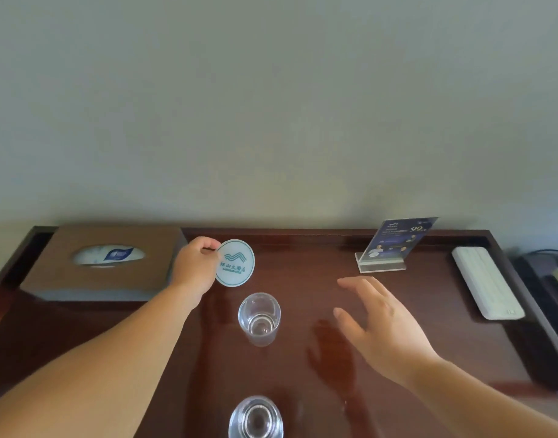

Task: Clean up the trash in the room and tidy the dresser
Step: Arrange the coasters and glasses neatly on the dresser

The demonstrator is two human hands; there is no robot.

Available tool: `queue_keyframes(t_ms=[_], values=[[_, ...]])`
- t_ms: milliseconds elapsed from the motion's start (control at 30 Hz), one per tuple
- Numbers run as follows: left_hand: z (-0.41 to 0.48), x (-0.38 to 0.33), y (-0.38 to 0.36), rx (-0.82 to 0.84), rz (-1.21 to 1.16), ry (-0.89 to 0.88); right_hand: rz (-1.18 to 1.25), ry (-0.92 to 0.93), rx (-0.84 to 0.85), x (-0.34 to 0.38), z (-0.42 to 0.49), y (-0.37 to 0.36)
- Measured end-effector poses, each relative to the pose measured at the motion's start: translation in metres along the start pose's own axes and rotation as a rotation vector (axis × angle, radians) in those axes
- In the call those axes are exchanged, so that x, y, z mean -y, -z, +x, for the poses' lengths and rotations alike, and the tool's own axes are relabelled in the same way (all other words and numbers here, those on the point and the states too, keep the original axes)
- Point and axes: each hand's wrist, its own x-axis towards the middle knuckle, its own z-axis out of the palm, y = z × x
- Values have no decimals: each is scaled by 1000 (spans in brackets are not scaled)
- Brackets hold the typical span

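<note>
My left hand pinches a round white coaster with a teal wave logo, held tilted just above the dark wooden dresser top. Right below the coaster stands a clear empty glass. A second clear glass stands at the near edge of the view. My right hand hovers to the right of the first glass, fingers spread, holding nothing.
A brown tissue box sits at the back left, next to my left hand. An acrylic stand with a blue leaflet is at the back right. A white remote lies along the right rim. Dark devices sit beyond that rim.
</note>
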Motion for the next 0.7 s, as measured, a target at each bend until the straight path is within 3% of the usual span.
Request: queue_keyframes(t_ms=[333,700], values=[[30,20,-17,5,234,2,-23,-107,-28,5,-1,-11],[40,26,-25,-17,150,120,-26,-119,-26,-1,-2,-9]])
